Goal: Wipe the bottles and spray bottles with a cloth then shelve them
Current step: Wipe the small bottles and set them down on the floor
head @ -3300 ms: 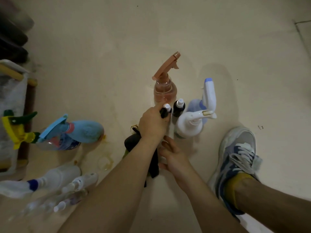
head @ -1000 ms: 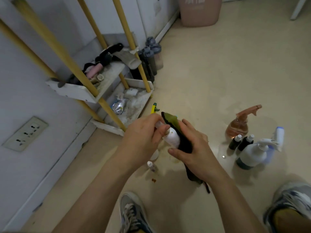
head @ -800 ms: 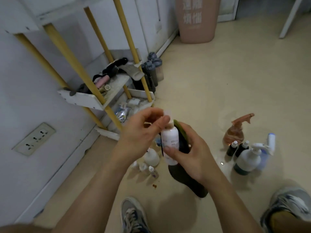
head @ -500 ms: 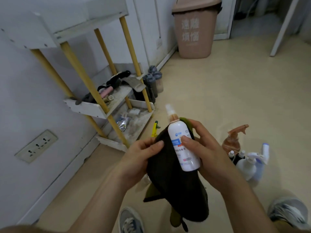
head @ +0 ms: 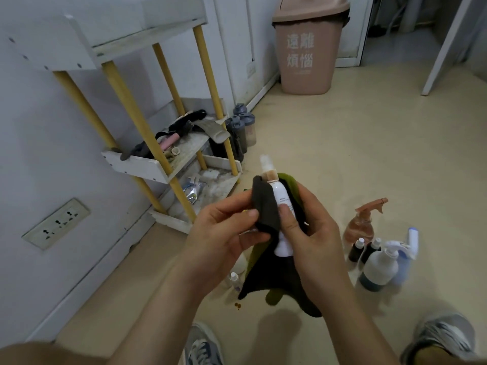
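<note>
A slim white spray bottle with a tan collar stands upright in mid-air, held in my right hand. My left hand pinches a fold of the dark, olive-backed cloth against the bottle's left side. The cloth wraps behind the bottle and hangs down below both hands. On the floor at the right stand a brown trigger sprayer, two small dark bottles, a white pump bottle and a blue-white sprayer. The white shelf rack with yellow posts stands at the left.
The rack's lower shelves hold clutter. Grey-lidded bottles stand beside the rack. A pink bin sits by the back wall. Small bottles lie on the floor under my hands. My shoes are at the bottom edge.
I have lifted the white spray bottle from the floor group and raised my view towards the rack. My left hand has folded the cloth over the bottle's left side.
</note>
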